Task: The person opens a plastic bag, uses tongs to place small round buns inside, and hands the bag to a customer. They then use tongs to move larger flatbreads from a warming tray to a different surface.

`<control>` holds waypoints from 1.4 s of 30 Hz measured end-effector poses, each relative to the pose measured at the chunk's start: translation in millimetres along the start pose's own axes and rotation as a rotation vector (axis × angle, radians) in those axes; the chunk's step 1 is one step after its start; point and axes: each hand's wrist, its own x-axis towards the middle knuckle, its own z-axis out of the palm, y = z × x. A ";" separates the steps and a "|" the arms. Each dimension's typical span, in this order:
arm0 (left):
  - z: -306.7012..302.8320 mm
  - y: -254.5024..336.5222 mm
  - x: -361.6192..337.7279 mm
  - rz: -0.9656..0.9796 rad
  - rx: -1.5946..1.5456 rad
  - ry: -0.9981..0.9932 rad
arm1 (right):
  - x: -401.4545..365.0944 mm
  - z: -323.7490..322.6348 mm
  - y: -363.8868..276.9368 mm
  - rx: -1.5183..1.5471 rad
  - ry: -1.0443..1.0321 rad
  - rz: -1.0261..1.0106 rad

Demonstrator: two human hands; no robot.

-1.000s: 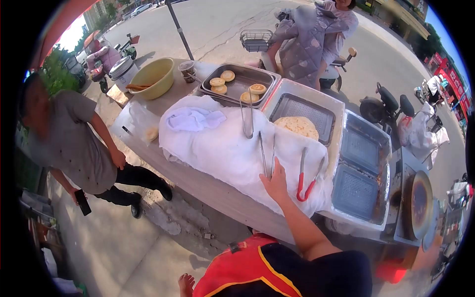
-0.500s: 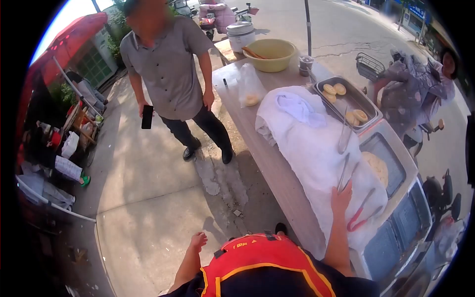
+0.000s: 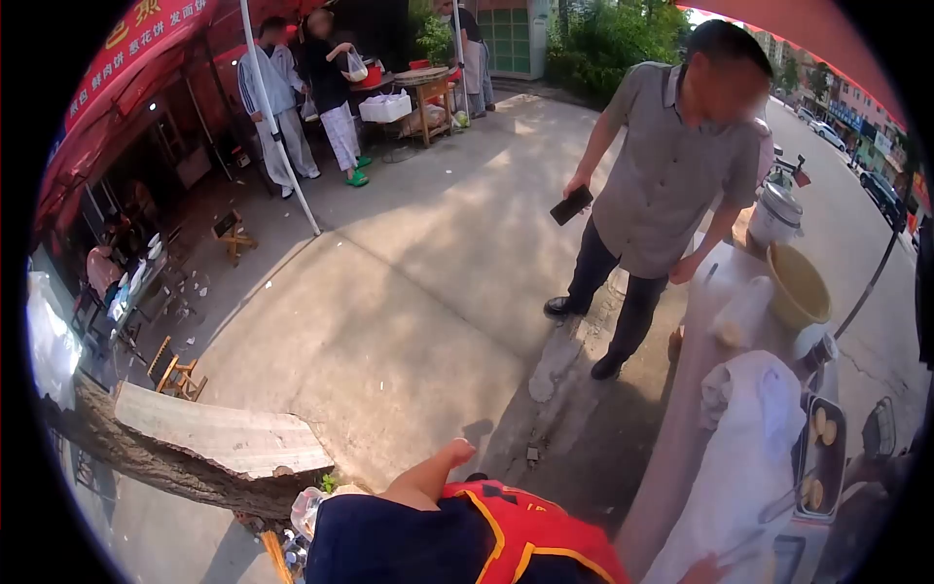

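My left hand hangs in front of my body over the pavement, with nothing visible in its loosely bent fingers. Blurred at the bottom edge, my right hand is at the metal tongs over the white cloth. The cloth covers part of the table on my right. Another pair of tongs lies beside a metal tray holding several round flatbreads. A red apron with yellow trim covers my front.
A person in a grey shirt stands by the table with a phone. A yellow bowl, plastic bag and lidded bucket are on the table's far end. A tree trunk, folding stool and canopy pole are leftward.
My view has swung left, so the table now sits at the right edge and more of the stall across the pavement shows. My right hand is lower in view, nearly out of frame.
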 end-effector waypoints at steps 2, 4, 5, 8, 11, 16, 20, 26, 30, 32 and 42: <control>-7.9 -11.7 10.0 0.310 0.466 -0.079 | -12.2 -17.2 -27.5 0.100 0.083 0.054; -9.0 -14.2 14.4 0.383 0.605 -0.122 | -24.2 -38.9 -55.4 0.102 0.120 0.026; -8.1 -11.3 13.4 0.300 0.509 -0.124 | -30.7 -51.8 -69.9 0.099 0.138 0.011; -13.3 8.2 -0.9 0.353 0.527 -0.075 | -43.8 -74.1 -94.7 0.097 0.189 -0.032; -16.3 27.9 -21.3 0.207 0.198 -0.046 | -27.2 -39.1 -55.2 -0.004 0.163 -0.021; -9.1 27.1 -23.2 0.059 -0.101 0.015 | -23.6 -31.2 -51.2 0.031 0.200 -0.038; -6.4 -8.0 1.6 0.045 -0.078 -0.076 | -10.4 -4.7 -14.3 -0.004 0.247 -0.066; -5.9 6.5 -16.0 0.032 -0.122 -0.024 | 2.9 27.6 19.7 -0.056 0.342 -0.108; -1.1 3.0 -1.3 0.060 -0.028 -0.036 | 9.0 39.4 30.6 -0.056 0.378 -0.076; -3.0 14.4 -9.0 0.028 -0.062 -0.042 | 9.7 40.9 33.2 -0.123 0.385 -0.093; -2.3 22.7 -10.8 -0.001 -0.053 -0.036 | 11.8 51.9 39.9 -0.116 0.389 -0.087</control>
